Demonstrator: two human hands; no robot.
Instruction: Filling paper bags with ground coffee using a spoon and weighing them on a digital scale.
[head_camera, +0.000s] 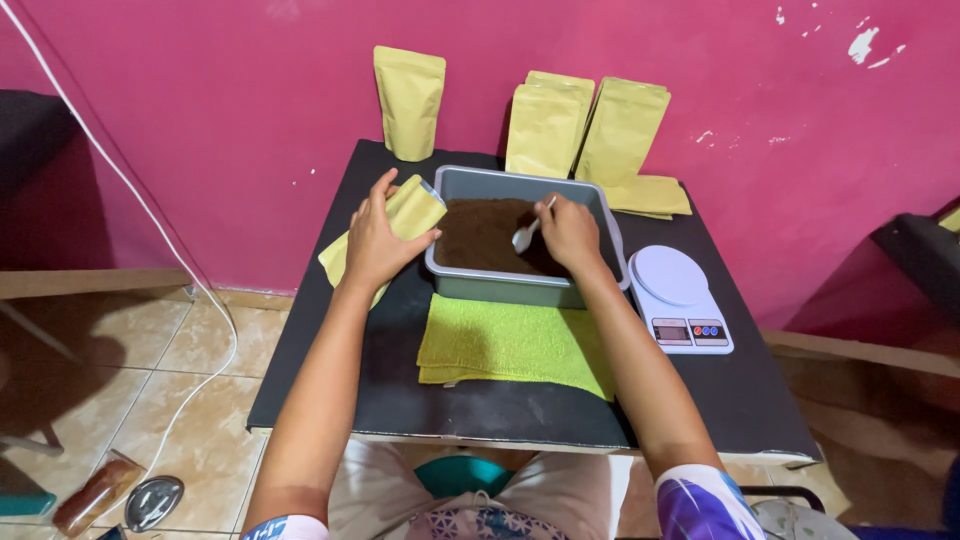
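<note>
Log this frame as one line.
left hand: holds open pouch beside tub | right hand: holds white spoon over brown powder in grey tub | scale: bare, right of tub

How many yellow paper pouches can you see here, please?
5, perhaps more: one held in the left hand, one upright at the wall, two leaning behind the tub, flat ones stacked.

Lighting even and fairly bright, soft and diffuse from above/front, no hard glare. Colours saturated; pink wall (620, 40) reads clean. Black worktop (740, 390) is matte, only a faint sheen. Soft shadows behind the standing pouches (409, 100) and under the forearms. Floor (190, 400) at left is dimmer. Focus sharp centre-frame; mild wide-angle stretch at the edges, corners slightly soft.
</note>
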